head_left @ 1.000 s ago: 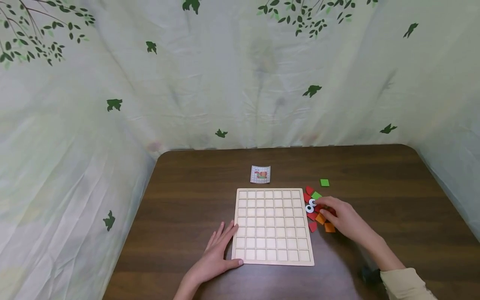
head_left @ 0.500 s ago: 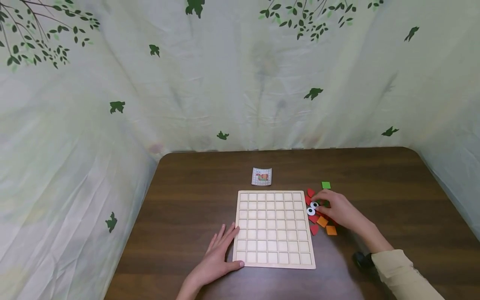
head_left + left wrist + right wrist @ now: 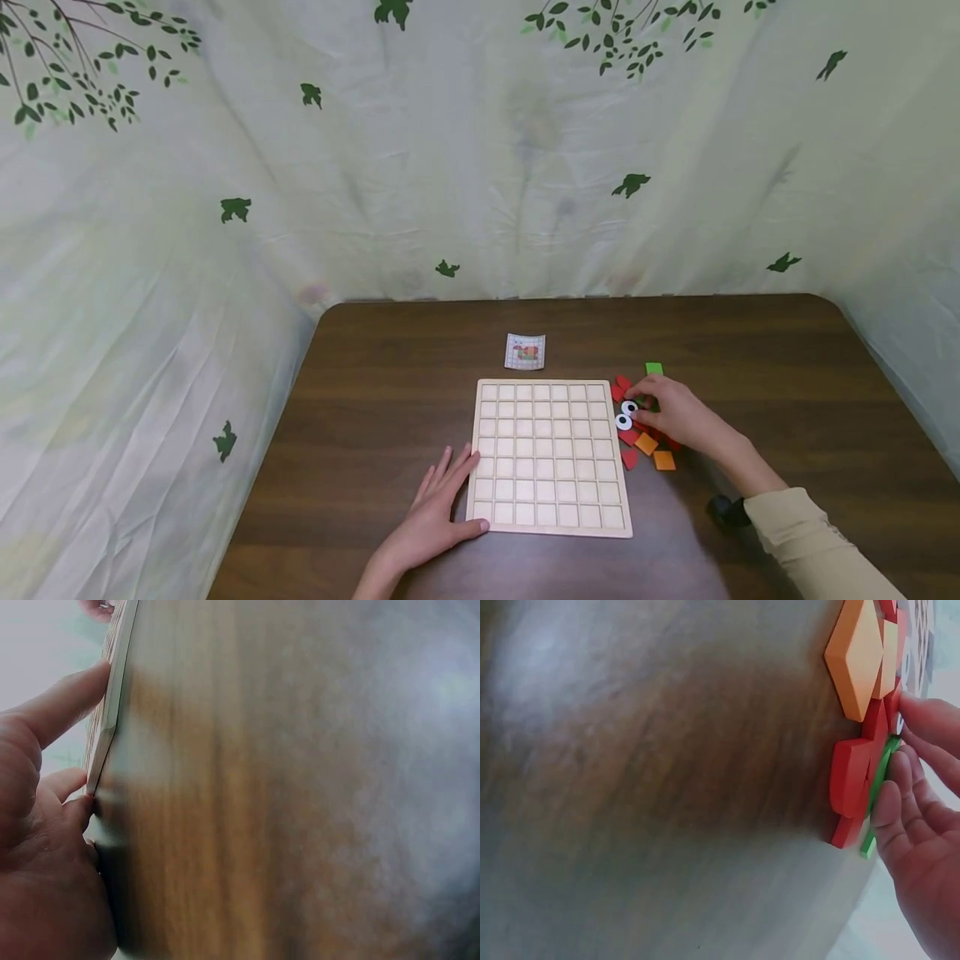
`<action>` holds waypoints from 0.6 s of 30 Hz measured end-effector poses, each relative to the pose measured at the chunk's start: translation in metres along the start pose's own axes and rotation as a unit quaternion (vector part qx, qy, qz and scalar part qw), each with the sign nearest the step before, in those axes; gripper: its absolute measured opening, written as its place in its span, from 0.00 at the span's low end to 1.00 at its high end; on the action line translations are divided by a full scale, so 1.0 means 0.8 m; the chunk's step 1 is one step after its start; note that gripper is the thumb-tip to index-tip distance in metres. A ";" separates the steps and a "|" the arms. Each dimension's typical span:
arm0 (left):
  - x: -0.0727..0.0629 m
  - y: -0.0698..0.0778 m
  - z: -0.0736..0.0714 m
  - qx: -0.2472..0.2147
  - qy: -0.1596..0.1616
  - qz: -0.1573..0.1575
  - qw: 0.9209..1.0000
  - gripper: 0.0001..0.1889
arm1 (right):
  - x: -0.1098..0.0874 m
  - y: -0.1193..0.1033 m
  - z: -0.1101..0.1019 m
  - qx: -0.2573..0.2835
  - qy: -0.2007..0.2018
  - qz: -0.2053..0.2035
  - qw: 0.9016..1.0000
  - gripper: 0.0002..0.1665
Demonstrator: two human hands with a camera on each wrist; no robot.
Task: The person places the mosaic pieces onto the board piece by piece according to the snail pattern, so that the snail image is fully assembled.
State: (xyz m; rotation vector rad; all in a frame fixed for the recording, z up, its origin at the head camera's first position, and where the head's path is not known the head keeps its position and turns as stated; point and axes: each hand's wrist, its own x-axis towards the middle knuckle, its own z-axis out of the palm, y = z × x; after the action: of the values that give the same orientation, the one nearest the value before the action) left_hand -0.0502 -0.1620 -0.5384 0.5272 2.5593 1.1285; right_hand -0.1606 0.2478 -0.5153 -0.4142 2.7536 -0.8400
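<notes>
A pale wooden board with a grid of square recesses lies on the table. My left hand rests at its left front corner, fingers spread along the left side and thumb on the front edge. My right hand is over small coloured pieces beside the board's right side. Its fingers and thumb are around a green tile, mostly hidden by the hand in the head view. Close to the fingertips lie two round eye pieces, red pieces and orange tiles.
Behind the board lies a small card with a coloured picture on a grid. Another green tile is just beyond the right hand. The brown table reaches back to a pale curtain printed with leaves.
My right hand has shifted up and slightly left over the pieces, covering the green tile beside the eyes. The left hand stays at the board's corner. The whole view has shifted slightly.
</notes>
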 end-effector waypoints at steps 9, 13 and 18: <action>0.002 0.001 -0.001 -0.002 0.003 0.004 1.000 0.47 | 0.000 -0.006 0.002 -0.002 0.015 0.003 1.000 0.12; 0.002 0.000 0.001 0.001 0.002 0.002 1.000 0.47 | -0.006 -0.009 0.006 0.002 0.034 0.006 0.999 0.12; 0.001 0.000 0.001 0.002 0.004 -0.002 1.000 0.47 | -0.011 -0.020 0.011 0.035 0.045 -0.014 0.998 0.10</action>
State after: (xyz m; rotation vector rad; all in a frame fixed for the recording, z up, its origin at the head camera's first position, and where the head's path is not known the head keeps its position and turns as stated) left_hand -0.0504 -0.1613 -0.5389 0.5190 2.5685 1.1259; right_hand -0.1466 0.2334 -0.5122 -0.4111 2.7969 -0.9819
